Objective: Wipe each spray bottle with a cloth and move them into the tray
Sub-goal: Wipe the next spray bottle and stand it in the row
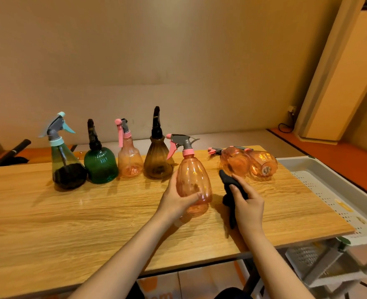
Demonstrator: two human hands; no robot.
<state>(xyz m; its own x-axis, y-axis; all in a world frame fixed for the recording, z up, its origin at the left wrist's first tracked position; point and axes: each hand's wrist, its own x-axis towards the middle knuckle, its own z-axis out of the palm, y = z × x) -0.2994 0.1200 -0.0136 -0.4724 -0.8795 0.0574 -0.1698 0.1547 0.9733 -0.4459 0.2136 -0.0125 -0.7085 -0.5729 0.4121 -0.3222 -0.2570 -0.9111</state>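
Holding: we have the pink bottle [193, 180] gripped low on its belly in our left hand [176, 199], thumb across the near face, fingers wrapped behind; it stands upright just above the table [92, 212], or barely touching it, we cannot tell which.
Cloth hand: our right hand [248, 207] is curled round the dark cloth [232, 190], with one end sticking up past the fingers and a tail hanging below the palm.
Key relation: the bottle lies just left of the cloth hand, close but apart; the gap is narrow and nothing stands in it.
Long axis: vertical, grey and pink trigger head [181, 144] on top, nozzle pointing left.
Nearer hand: the left already holds the bottle; the right is the one free to wipe, so we judge the next move is a short sweep leftward onto the bottle's right flank.
Still in the row: blue-capped bottle [65, 156], green bottle [99, 162], small pink bottle [128, 156] and brown bottle [157, 158], upright along the far side, left of our hands.
Lying down: two more pink bottles [249, 161] on their sides at far right, bases toward us, touching one another, on the table short of the tray.
Tray: the grey tray [307, 164] sits off the table's right edge, a white perforated liner [320, 190] in it; no bottle in it yet.
Surface: pale wood-grain board, slightly glossy.
Room: plain beige wall [156, 50] behind, orange floor strip and a tall cabinet [340, 83] at far right.
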